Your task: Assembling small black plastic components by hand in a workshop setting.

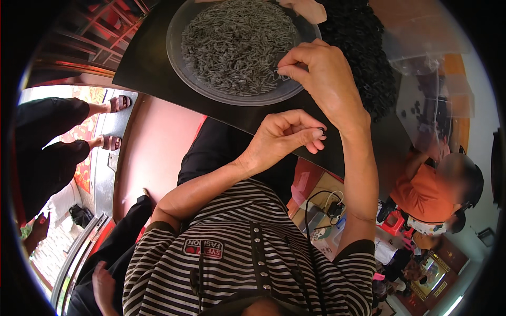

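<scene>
My left hand point(290, 134) is closed in a pinch on a small black plastic piece point(322, 131), held over the front edge of the dark table. Further up, my right hand point(321, 73) pinches thumb and forefinger together at the right side of a round clear tray point(182, 73). Small grey spring-like pieces point(237, 45) are heaped in the tray, and one seems to be between my right fingertips. A pile of small black pieces point(363, 58) lies right of the tray, partly behind my right hand and forearm.
The dark tabletop point(150, 55) carries the tray and the pile. Clear plastic sheeting point(421, 68) stands at the right. A person in an orange top point(424, 187) is off to the right. At the left are another person's sandalled feet point(113, 142) and a hand point(37, 231).
</scene>
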Motion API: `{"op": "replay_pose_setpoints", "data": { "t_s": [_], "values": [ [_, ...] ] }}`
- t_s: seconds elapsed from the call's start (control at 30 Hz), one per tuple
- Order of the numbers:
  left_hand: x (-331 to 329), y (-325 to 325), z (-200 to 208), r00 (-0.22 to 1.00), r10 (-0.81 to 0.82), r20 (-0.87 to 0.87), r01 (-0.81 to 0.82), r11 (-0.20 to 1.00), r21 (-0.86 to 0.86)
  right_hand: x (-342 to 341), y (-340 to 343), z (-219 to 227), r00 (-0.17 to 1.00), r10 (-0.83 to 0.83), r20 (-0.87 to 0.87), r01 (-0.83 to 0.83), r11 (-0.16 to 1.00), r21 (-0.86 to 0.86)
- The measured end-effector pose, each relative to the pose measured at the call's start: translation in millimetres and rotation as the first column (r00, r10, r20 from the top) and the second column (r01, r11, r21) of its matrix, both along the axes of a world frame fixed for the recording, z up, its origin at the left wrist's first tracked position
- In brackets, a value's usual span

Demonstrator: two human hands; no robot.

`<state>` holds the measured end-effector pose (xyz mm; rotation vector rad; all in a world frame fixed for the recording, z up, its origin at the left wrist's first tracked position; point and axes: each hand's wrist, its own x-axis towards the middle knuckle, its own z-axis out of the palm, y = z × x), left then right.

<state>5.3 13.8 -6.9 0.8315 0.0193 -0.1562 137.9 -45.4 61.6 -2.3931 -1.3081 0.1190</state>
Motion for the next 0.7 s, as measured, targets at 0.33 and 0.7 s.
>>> {"op": "replay_pose_setpoints", "data": {
  "t_s": [0.33, 0.7],
  "values": [
    [0.2, 0.1, 3.9, 1.0, 0.001, -0.023, 0.0, 1.0, 0.029, -6.3, -15.3, 13.1, 0.848, -0.087, -0.523, 0.195, 0.968, 0.156],
    [-2.0, -0.2, 7.0, 0.991, 0.048, -0.129, -0.065, 0.989, -0.136, -34.2, -61.3, 25.2, 0.766, -0.198, -0.611, 0.437, 0.858, 0.271]
  ]
}}
